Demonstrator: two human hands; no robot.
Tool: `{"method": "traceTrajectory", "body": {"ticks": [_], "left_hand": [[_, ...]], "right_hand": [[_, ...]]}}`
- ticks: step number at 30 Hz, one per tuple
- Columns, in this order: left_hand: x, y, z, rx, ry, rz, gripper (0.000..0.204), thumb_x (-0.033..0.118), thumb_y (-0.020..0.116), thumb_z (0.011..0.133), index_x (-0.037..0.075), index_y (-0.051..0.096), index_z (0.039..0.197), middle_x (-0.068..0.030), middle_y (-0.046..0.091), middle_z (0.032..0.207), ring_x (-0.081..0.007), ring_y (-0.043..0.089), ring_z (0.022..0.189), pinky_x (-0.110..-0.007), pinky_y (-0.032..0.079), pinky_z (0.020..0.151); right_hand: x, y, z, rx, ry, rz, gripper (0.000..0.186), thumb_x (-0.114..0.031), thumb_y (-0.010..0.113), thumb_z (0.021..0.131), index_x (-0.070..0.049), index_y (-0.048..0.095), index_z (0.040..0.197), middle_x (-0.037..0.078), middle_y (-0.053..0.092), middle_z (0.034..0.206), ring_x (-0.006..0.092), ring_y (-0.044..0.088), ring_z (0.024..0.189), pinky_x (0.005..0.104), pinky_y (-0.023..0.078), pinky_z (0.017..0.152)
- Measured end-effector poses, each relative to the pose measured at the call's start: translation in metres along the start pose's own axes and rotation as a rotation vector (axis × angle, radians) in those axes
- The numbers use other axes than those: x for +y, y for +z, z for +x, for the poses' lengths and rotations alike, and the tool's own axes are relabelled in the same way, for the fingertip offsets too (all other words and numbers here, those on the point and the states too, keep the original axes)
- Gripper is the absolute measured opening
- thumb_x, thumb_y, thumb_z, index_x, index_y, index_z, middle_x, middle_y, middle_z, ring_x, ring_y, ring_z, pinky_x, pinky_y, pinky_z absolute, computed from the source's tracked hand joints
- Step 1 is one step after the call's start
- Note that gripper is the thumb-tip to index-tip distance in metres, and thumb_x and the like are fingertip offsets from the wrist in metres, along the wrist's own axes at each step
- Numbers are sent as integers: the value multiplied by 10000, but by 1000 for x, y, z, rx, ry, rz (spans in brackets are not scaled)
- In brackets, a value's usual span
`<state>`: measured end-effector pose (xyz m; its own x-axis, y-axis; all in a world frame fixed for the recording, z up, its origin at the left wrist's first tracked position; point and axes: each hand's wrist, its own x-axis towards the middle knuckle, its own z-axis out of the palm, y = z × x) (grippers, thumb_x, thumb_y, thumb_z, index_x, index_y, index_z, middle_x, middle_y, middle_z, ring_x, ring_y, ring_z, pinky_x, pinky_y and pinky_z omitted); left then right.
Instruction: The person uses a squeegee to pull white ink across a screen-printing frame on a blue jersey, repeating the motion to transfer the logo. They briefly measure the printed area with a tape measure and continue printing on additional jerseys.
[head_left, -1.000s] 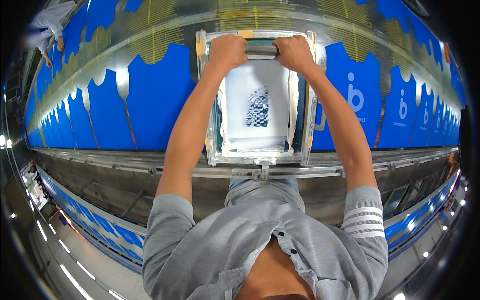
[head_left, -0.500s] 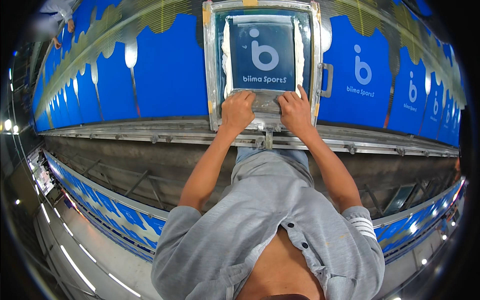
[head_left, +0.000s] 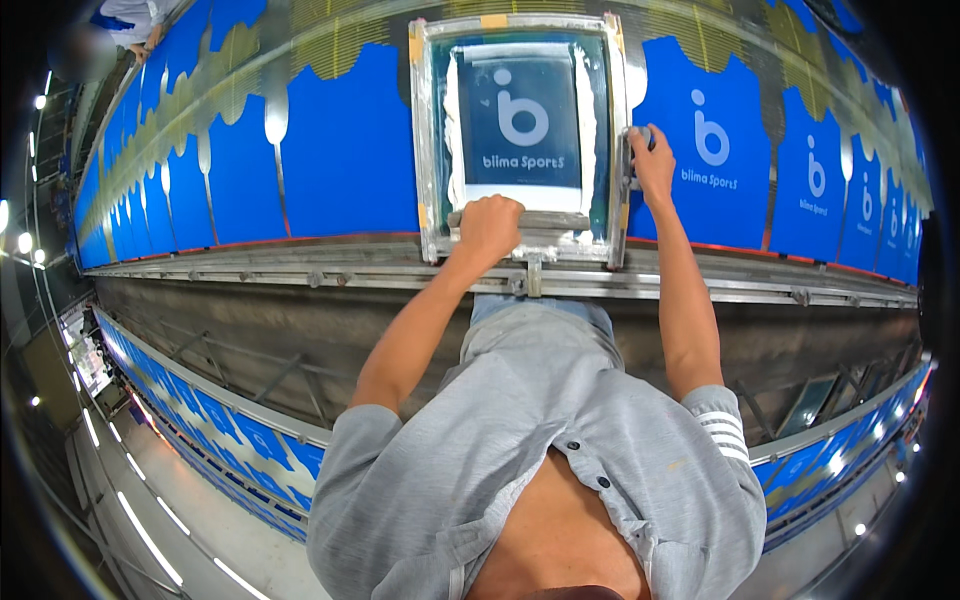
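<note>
A silk-screen frame (head_left: 617, 100) with metal edges and a dark mesh lies on the table before me. A pale rounded emblem shows in its middle, and thick white ink (head_left: 588, 130) runs along both mesh sides. My left hand (head_left: 490, 230) is closed over the squeegee (head_left: 555, 221) at the frame's near end. A band of white ink (head_left: 540, 194) lies just beyond the blade. At the frame's right side, my right hand (head_left: 652, 165) is wrapped around the side handle, which its fingers mostly cover.
Blue shirt-shaped fabric pieces (head_left: 340, 150) line the long table; those on the right, such as the nearest piece (head_left: 730, 215), carry pale emblems. A metal rail (head_left: 400, 275) follows the near edge. Another person's hand (head_left: 152, 38) is at the far left. Behind me runs another table (head_left: 230, 400).
My right hand has left the squeegee and taken hold of the frame's side handle. The left hand stays on the squeegee, now nearer its middle. A white ink band now shows beyond the blade.
</note>
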<state>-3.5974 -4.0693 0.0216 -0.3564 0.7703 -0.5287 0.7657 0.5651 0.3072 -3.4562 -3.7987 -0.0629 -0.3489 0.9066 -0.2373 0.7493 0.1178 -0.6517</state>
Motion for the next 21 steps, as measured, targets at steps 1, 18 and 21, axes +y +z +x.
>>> {"method": "traceTrajectory", "body": {"ticks": [1,18,21], "left_hand": [[-7,-11,12,-33,-6,19,390,41,660,673,139,804,1021,-190,732,916,-351,714,878,-462,574,759],[-50,-88,136,558,170,-40,275,85,660,691,144,773,935,-161,729,918,-354,693,893,-474,550,767],[-35,-18,63,607,184,-182,444,-31,648,677,86,753,1093,-143,737,1069,-325,697,1007,-427,554,880]], "right_hand": [[2,2,0,-40,21,62,623,-448,681,901,27,610,1297,230,681,1123,365,656,1018,440,495,918],[-27,-19,-2,-67,61,214,441,-319,698,901,-22,685,1227,158,728,1018,237,682,915,343,518,832],[-44,-25,-4,-54,52,206,349,-321,672,918,-20,739,1083,123,735,903,225,677,817,349,509,764]]}}
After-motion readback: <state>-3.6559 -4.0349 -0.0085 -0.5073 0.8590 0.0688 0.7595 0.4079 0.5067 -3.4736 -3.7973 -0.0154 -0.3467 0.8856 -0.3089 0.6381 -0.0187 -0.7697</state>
